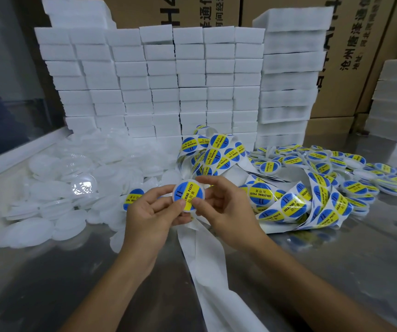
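A round white lid (pixel 189 194) bearing a blue and yellow "SOLDERING PASTE" sticker is held up above the steel table. My left hand (pixel 151 215) grips its left and lower edge, thumb near the bottom of the sticker. My right hand (pixel 225 208) pinches its right edge with curled fingers. A tangled strip of the same stickers (pixel 216 154) lies just behind the hands. Its bare white backing paper (pixel 207 255) trails toward me between my forearms.
Plain white lids (pixel 56 188) are heaped at the left. Labelled lids (pixel 350 168) pile up at the right. Stacks of white foam blocks (pixel 168 82) form a wall at the back, with cardboard boxes (pixel 350 56) behind. The steel table (pixel 49 283) shows at the front.
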`<state>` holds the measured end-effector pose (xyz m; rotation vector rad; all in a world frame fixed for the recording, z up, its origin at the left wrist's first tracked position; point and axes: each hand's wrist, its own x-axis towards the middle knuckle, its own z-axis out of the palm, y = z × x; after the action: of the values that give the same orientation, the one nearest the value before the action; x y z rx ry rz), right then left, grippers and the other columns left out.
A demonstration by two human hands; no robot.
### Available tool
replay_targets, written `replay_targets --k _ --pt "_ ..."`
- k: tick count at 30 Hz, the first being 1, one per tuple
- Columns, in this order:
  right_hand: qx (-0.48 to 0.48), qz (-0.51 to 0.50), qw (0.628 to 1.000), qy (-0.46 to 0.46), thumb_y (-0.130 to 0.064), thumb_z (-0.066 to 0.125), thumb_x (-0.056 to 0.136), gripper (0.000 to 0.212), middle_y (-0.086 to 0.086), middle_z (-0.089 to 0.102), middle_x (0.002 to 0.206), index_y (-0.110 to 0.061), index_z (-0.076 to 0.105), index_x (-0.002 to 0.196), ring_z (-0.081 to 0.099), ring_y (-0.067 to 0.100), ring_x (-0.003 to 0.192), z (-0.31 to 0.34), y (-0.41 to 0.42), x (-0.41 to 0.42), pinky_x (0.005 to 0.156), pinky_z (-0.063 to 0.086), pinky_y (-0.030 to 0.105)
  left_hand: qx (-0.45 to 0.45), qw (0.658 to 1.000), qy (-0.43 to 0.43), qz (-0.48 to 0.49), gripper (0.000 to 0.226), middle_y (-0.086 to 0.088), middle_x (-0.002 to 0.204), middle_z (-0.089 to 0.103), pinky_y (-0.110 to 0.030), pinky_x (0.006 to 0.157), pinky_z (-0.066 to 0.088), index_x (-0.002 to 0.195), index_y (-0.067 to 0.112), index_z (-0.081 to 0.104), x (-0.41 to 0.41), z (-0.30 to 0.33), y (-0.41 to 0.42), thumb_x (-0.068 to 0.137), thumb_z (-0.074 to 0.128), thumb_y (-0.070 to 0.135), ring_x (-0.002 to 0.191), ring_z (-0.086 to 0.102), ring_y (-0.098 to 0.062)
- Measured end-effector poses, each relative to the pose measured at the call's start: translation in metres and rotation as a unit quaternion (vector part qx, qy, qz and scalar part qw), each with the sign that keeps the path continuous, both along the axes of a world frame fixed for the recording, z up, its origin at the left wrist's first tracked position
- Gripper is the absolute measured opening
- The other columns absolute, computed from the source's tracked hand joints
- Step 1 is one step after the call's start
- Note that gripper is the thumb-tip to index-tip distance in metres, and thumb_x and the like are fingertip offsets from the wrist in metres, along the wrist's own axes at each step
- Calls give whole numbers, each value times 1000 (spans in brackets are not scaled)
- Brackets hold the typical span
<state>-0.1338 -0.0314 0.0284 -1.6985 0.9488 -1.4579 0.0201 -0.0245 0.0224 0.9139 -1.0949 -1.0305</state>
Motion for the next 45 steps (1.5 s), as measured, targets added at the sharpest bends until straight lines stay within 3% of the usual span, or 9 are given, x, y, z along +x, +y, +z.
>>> replay_targets --k 9,15,19,22,26,29,36,40,45 --pt "-6 -30 999 16 -5 59 96 22 15 72 83 -10 64 117 65 11 62 -4 -6 -3 65 55 23 9 1000 15 -18 19 -16 83 75 -28 60 58 104 11 68 -2 0 1 88 63 1 65 71 -30" --pt "-165 -96 965 178 -31 81 80 57 -1 56 125 -15 61 131 59 6 103 -13 -6 -4 80 48 14 0 1000 14 -10 17 -14 82 76 -29 61 59 102 10 67 0 2 2 87 65 2 70 74 -26" --pt "-204 -109 953 196 -37 81 80 51 -1 62 120 -12 68 122 59 4 108 -13 -7 -6 85 46 13 -5 1000 -5 -22 19 -15 77 75 -31 61 60 97 11 69 -3 2 4 79 71 14 68 73 -25" --pt "-195 -117 956 183 -38 82 78 42 -4 66 113 -16 71 113 62 3 103 -10 -8 -10 82 49 17 -36 995 -90 38 2 -10 61 70 -26 48 53 82 21 71 -3 -2 3 81 72 20 50 66 -20" --pt "-174 -175 956 159 -27 79 81 26 -8 67 104 -18 71 104 58 2 92 2 -19 -30 79 49 22 -115 914 -341 190 29 1 37 40 -34 45 42 61 21 57 6 -10 -2 85 71 28 36 38 -17" --pt "-143 -247 943 170 -26 74 85 20 -4 60 108 -16 70 101 57 9 95 17 -37 -56 83 49 29 -16 836 -506 212 34 4 52 53 -34 55 45 62 22 51 8 -10 1 82 67 44 56 50 -20" --pt "-10 -402 858 320 -37 59 94 28 8 56 119 -14 61 111 59 26 96 46 -96 -135 80 48 37 37 772 -577 266 40 -3 68 55 -34 60 39 75 17 48 9 -7 4 83 60 55 67 46 -25" --pt "66 -440 803 396 -32 56 96 24 15 55 115 -10 57 106 58 37 98 45 -124 -165 78 46 41 83 775 -573 251 39 -4 81 63 -36 68 47 83 20 46 10 -8 3 82 59 58 83 58 -32" --pt "75 -459 781 417 -33 59 96 27 14 57 111 -8 59 107 59 37 98 35 -142 -169 76 47 41 33 836 -484 255 24 0 90 61 -32 65 35 83 22 57 8 -11 -3 76 78 33 76 51 -23"
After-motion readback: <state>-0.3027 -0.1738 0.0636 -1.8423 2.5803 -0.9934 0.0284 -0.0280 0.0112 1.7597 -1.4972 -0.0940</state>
